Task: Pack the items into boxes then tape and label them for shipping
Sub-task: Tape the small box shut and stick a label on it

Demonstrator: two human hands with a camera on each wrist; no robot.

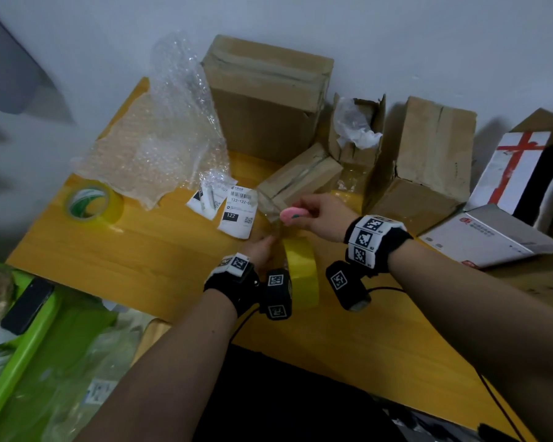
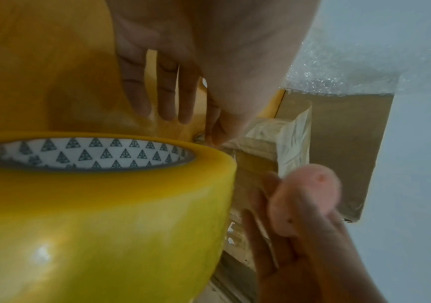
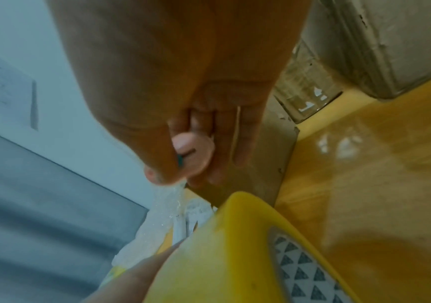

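Note:
A small brown cardboard box with clear tape on it lies mid-table. A yellow tape roll stands on edge in front of it, with a strip running up to the box's near corner. My left hand is at that strip. In the left wrist view its thumb and forefinger pinch the tape beside the box, with the other fingers straight above the roll. My right hand grips a pink cutter at the box's corner. The right wrist view shows the cutter between thumb and fingers.
Another tape roll, bubble wrap and shipping labels lie at the left. Larger cardboard boxes stand along the wall, white boxes at the right. A green bin holding a phone sits below the table's left edge.

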